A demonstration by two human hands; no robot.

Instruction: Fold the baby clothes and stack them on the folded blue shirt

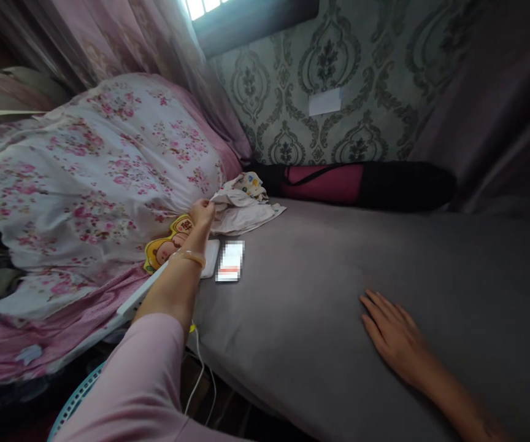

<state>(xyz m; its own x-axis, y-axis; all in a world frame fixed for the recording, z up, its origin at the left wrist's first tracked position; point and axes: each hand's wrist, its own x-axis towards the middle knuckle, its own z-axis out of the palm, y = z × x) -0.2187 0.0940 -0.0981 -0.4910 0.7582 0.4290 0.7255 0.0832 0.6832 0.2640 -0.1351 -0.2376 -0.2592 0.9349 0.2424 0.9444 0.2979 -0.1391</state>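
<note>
My left hand [203, 213] reaches far forward, its fingers closed on the left edge of a crumpled white cloth [246, 212] with a coloured print on part of it. Whether the cloth is a garment I cannot tell. A bracelet circles my left wrist. My right hand [392, 336] lies with its fingers stretched out on the grey sheet [315, 307] and holds nothing. Just in front of the cloth are a phone [230, 261] with a lit, blurred screen and a white flat object [210, 258], partly behind my left forearm.
A floral cover [108, 159] is heaped on the left, with a yellow cartoon item [161, 248] by its edge. Against the patterned wall [269, 80] lies a long black and magenta bag [324, 183]. White cables [200, 368] hang over the bed's edge near a blue basket [78, 393].
</note>
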